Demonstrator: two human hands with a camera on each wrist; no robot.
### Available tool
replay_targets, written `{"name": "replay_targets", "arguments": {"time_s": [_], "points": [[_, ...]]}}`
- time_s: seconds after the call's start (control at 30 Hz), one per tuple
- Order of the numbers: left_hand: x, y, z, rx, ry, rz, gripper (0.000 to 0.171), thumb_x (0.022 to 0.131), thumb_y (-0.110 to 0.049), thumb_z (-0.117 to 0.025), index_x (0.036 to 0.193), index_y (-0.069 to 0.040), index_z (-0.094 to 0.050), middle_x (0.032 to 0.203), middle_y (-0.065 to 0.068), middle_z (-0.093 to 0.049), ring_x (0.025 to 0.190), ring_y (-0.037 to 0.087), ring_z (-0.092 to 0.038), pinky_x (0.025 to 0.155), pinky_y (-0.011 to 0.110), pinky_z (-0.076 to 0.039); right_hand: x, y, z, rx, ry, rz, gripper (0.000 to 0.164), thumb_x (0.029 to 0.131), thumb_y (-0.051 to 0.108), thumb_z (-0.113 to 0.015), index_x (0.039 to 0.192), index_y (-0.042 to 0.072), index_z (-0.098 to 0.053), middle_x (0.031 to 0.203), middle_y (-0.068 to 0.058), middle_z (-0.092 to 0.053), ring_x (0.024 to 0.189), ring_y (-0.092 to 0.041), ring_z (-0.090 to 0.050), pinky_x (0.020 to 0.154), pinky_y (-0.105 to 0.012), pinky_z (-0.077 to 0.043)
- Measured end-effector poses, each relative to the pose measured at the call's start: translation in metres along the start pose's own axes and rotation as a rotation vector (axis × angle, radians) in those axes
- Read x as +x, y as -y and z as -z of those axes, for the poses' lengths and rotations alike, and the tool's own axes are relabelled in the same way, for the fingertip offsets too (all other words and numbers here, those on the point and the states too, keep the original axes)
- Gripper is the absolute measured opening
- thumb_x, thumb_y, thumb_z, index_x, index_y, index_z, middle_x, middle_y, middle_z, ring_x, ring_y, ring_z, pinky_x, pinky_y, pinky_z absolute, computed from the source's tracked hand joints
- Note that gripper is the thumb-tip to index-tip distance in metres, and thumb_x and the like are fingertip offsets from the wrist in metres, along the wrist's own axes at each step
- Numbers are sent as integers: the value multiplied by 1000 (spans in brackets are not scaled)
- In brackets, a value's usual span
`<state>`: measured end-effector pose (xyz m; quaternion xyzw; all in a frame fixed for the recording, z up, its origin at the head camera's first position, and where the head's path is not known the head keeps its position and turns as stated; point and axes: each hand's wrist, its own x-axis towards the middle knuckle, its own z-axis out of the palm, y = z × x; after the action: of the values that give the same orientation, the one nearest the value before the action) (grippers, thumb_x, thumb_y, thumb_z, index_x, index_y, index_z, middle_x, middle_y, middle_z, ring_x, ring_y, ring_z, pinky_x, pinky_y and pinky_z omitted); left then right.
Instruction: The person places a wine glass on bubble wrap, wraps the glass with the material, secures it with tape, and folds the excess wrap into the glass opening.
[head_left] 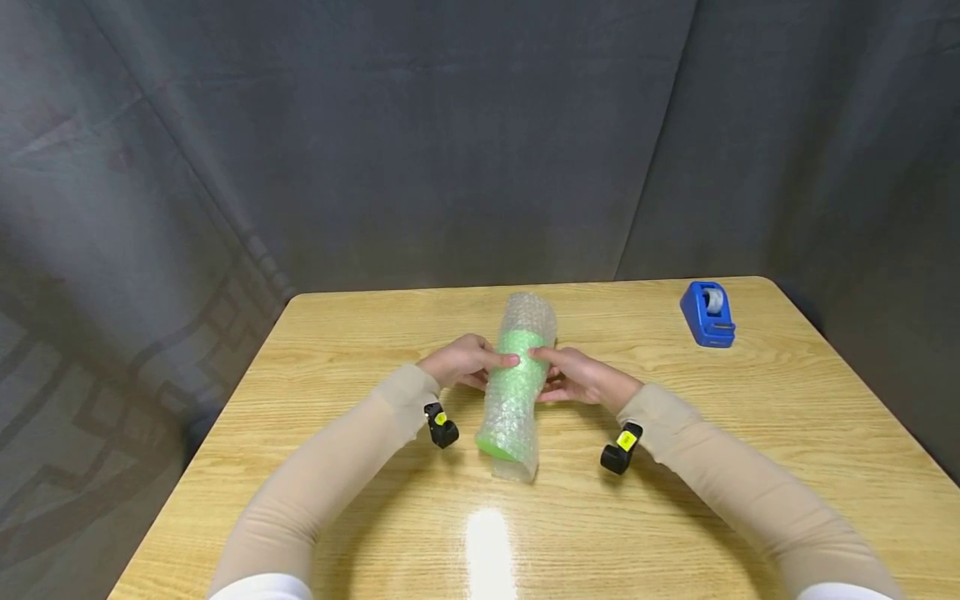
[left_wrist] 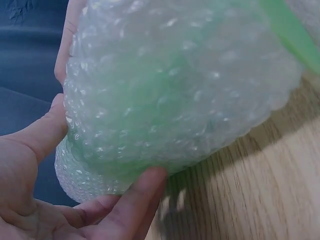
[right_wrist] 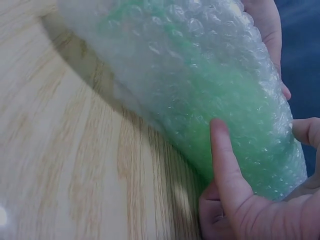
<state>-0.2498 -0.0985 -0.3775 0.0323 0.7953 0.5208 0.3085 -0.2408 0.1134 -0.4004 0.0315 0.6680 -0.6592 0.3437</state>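
A roll of bubble wrap (head_left: pixel 512 408) lies lengthwise across the middle of the table, wound around a green object whose kind the wrap blurs. At the near end a bright green edge (head_left: pixel 497 447) shows, with a loose flap of wrap beside it. From the left side my left hand (head_left: pixel 467 360) holds the roll, thumb on top and fingers (left_wrist: pixel 135 205) against its lower side. My right hand (head_left: pixel 579 377) holds the opposite side the same way, its thumb close to the left one. In the right wrist view an extended finger (right_wrist: pixel 225 155) touches the wrap.
A blue tape dispenser (head_left: pixel 705 325) with a roll of tape stands at the table's back right. The wooden table (head_left: pixel 360 333) ends at a dark grey curtain (head_left: pixel 450 150) behind. Black wrist cameras (head_left: pixel 618 454) hang below both wrists.
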Motion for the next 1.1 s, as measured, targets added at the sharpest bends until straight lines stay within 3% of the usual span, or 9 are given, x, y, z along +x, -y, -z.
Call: {"name": "replay_targets", "arguments": {"time_s": [0.3, 0.47, 0.6, 0.8, 0.93, 1.07, 1.1], "points": [[-3, -6, -12, 43, -62, -15, 56, 86, -33, -75, 118, 5, -48, 108, 15, -58, 91, 25, -65, 78, 38, -59, -2, -3, 6, 5, 35, 4, 51, 99, 25, -43, 134, -9, -29, 105, -15, -48, 87, -21, -57, 78, -28, -59], [-4, -10, -23, 101, -105, -67, 59, 84, -34, -76, 118, 5, -48, 106, 15, -59, 89, 25, -65, 74, 38, -59, -4, -4, 13, 9, 41, 0, 52, 97, 22, -43, 134, -10, -28, 107, -17, -45, 89, -22, -55, 80, -30, -59], [-6, -12, -29, 163, -143, -99, 66, 83, -37, -76, 124, 5, -45, 108, 15, -58, 90, 25, -64, 72, 37, -59, -6, -3, 16, 25, 52, -1, 44, 96, 22, -42, 127, -8, -34, 108, -17, -44, 89, -22, -54, 80, -29, -59], [-6, -15, -32, 216, -174, -96, 70, 83, -41, -76, 126, 4, -44, 109, 14, -57, 91, 25, -62, 73, 40, -59, -8, -3, 17, 1, 55, -13, 37, 95, 24, -42, 119, -4, -41, 106, -14, -47, 88, -20, -54, 81, -29, -58], [-5, -14, -31, 214, -174, -91, 69, 83, -40, -75, 125, 4, -44, 108, 14, -57, 91, 25, -62, 74, 40, -59, -7, -2, 16, -43, 4, -26, 38, 94, 27, -45, 118, -2, -44, 100, -9, -53, 86, -17, -56, 82, -31, -57], [-4, -13, -29, 203, -165, -83, 66, 83, -39, -75, 122, 5, -46, 106, 14, -57, 91, 25, -63, 77, 42, -59, -8, 3, 15, -89, -125, -13, 63, 90, 24, -53, 135, -6, -20, 85, -4, -45, 66, -10, -49, 69, -24, -53], [-4, -13, -29, 199, -162, -82, 65, 83, -39, -76, 122, 4, -46, 106, 14, -57, 91, 25, -63, 77, 42, -59, -9, 4, 15, -100, -143, -3, 58, 89, 22, -54, 130, -5, -23, 79, -3, -42, 62, -9, -45, 64, -22, -51]]}}
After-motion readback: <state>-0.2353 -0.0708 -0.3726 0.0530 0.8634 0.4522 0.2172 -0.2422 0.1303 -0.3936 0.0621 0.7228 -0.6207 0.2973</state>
